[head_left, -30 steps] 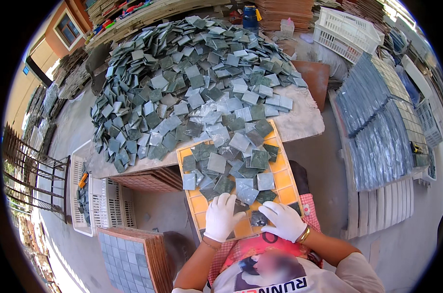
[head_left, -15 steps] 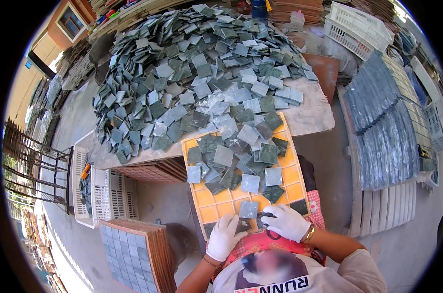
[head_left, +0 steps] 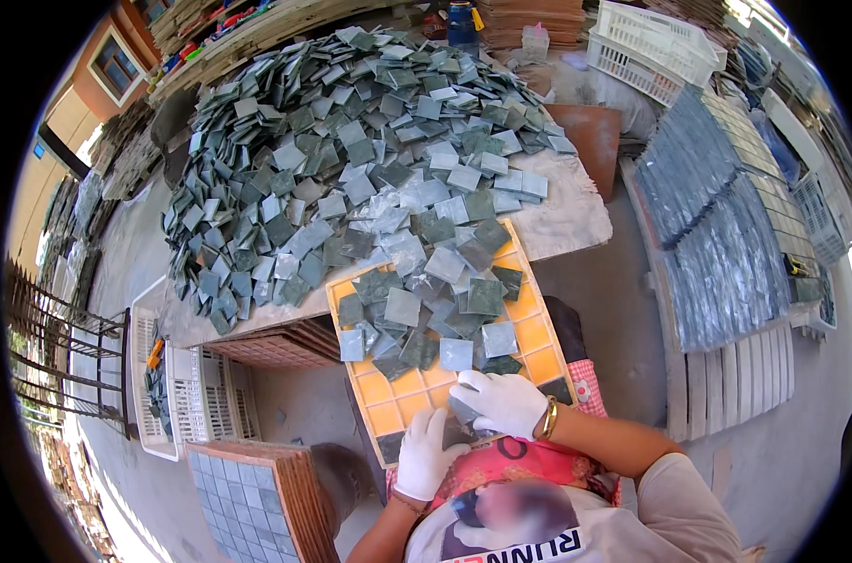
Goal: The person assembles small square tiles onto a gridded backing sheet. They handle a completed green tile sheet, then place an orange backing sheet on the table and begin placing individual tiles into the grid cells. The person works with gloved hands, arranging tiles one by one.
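A yellow grid tray (head_left: 381, 392) lies slanted in front of me, its upper part heaped with loose grey-green square stone tiles (head_left: 403, 307). Dark tiles sit in cells of its near row. My right hand (head_left: 503, 403), in a white glove, closes on a stone tile (head_left: 462, 410) tilted above the near rows; its fingers partly cover it. My left hand (head_left: 424, 458), also gloved, rests at the tray's near left edge beside the dark tiles, fingers stretched and thumb apart. Another dark tile (head_left: 559, 390) lies in the tray's near right corner.
A large pile of tiles (head_left: 351, 141) covers the table (head_left: 576, 211) beyond the tray. At the left stand a white plastic crate (head_left: 196, 399) and a stack of tiled boards (head_left: 243, 488). Wrapped tile stacks (head_left: 717, 272) stand on the right, with white crates (head_left: 651, 52) behind.
My right hand has moved left from the near row and has taken hold of a loose tile. My left hand stays at the near edge. The whole view has shifted slightly.
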`<state>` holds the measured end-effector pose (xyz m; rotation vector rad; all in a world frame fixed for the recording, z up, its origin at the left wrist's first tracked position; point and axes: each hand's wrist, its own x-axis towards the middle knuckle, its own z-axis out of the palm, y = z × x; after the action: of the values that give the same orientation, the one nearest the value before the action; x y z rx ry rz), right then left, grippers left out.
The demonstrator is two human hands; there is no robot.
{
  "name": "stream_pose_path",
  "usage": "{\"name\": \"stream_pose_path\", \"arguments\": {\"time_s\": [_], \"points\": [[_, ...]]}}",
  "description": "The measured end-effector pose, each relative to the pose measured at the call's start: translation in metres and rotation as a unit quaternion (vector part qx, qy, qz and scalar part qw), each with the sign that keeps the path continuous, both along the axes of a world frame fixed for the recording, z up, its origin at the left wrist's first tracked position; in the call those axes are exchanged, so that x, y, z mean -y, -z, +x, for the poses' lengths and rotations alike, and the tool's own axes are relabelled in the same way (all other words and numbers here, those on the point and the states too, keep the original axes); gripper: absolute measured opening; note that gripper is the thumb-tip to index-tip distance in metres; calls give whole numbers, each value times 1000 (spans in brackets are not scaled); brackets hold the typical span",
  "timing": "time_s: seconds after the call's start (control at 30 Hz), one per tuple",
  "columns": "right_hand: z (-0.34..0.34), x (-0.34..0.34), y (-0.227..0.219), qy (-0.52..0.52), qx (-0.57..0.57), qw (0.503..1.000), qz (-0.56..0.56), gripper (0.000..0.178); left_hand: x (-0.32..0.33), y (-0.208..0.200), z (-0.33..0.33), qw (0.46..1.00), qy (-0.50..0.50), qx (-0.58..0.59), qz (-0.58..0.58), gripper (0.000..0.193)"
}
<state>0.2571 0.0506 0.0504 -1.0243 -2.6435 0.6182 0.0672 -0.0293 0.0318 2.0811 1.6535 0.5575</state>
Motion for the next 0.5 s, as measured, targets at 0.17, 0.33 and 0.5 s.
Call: {"name": "stream_pose_path", "arguments": {"time_s": [0.17,0.33,0.5], "points": [[0,-10,12,-40,-19,999,30,21,2,-10,5,999,0,-34,9,62],[56,-25,8,148,-174,972,-51,22,-10,-7,32,995,83,-31,45,53],[111,-30,-9,132,-92,978,-130,23,-17,1,39,995,90,-20,35,46]]}}
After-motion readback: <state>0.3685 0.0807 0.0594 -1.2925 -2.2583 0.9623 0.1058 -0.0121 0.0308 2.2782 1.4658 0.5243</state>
